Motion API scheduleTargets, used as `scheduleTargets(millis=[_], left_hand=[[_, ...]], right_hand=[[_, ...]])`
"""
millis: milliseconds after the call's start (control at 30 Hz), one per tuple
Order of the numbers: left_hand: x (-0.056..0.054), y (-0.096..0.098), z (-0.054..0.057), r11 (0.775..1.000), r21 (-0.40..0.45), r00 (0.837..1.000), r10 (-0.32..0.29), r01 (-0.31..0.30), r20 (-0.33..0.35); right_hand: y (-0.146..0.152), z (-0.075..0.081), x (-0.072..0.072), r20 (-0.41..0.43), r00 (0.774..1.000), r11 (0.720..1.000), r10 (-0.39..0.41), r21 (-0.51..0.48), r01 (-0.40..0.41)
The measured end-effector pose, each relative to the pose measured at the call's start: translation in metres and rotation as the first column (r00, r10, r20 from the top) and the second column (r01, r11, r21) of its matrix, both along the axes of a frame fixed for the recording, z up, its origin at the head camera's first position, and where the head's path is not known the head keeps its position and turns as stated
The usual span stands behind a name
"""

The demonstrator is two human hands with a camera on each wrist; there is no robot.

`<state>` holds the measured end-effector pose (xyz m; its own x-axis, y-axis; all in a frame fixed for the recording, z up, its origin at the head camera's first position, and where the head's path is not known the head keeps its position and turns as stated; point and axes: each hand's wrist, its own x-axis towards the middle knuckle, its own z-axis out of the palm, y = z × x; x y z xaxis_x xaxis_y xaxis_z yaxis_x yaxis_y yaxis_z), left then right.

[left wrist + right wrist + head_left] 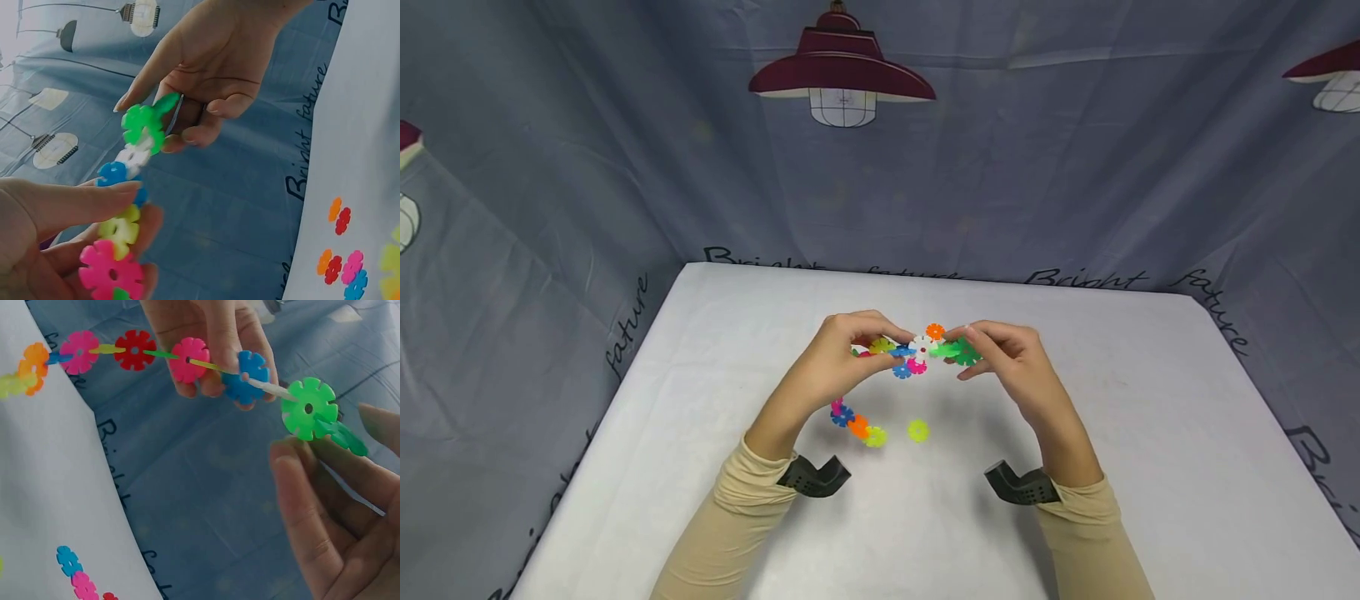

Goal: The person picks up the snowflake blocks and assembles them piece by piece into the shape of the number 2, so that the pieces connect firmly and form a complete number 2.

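A chain of colourful plastic snowflake discs (136,350) is held up between both hands. My left hand (828,360) pinches it at a blue disc (245,377), between thumb and fingers. A white disc (922,348) links that blue one to a light green disc (309,409). At this end my right hand (1017,360) has its fingers bent around the light green disc and a darker green disc (967,352) slotted into it. The other end of the chain, with an orange disc (858,427) and a yellow disc (875,437), hangs down past the left hand.
One loose yellow-green disc (918,430) lies on the white table (1150,433). Beyond the hands are more discs, among them an orange disc (935,331), a blue disc (902,369) and a pink disc (917,366). Grey printed curtains (1037,167) surround the table.
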<state>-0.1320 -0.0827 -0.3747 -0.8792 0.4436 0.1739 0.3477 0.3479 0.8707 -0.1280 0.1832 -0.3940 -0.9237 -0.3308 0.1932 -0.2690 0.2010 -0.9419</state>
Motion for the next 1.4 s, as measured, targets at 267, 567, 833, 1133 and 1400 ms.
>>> scheduleTargets(millis=[267,567,833,1133,1400], left_hand=[[0.001,0.002,-0.003,0.954,-0.243,0.981,-0.19,0.174,-0.044],[0.002,0.005,-0.012,0.839,-0.502,0.954,-0.288,0.21,-0.082],[0.0,-0.002,-0.011,0.924,-0.378,0.983,-0.017,-0.055,-0.184],[-0.007,-0.012,-0.027,0.931,-0.365,0.997,0.019,0.011,0.08],[-0.004,-0.016,-0.069,0.912,-0.392,0.92,0.043,0.123,0.389]], right_hand=[[0.002,-0.01,-0.002,0.138,0.954,0.936,0.266,0.2,-0.29],[-0.018,-0.035,-0.008,0.332,0.837,0.838,0.435,0.19,-0.511],[-0.025,-0.061,-0.02,0.416,0.879,0.956,0.232,0.068,-0.284],[-0.05,-0.089,-0.022,0.563,0.825,0.996,0.06,0.025,-0.09],[-0.057,-0.095,-0.02,0.381,0.923,0.973,0.052,0.19,-0.133]])
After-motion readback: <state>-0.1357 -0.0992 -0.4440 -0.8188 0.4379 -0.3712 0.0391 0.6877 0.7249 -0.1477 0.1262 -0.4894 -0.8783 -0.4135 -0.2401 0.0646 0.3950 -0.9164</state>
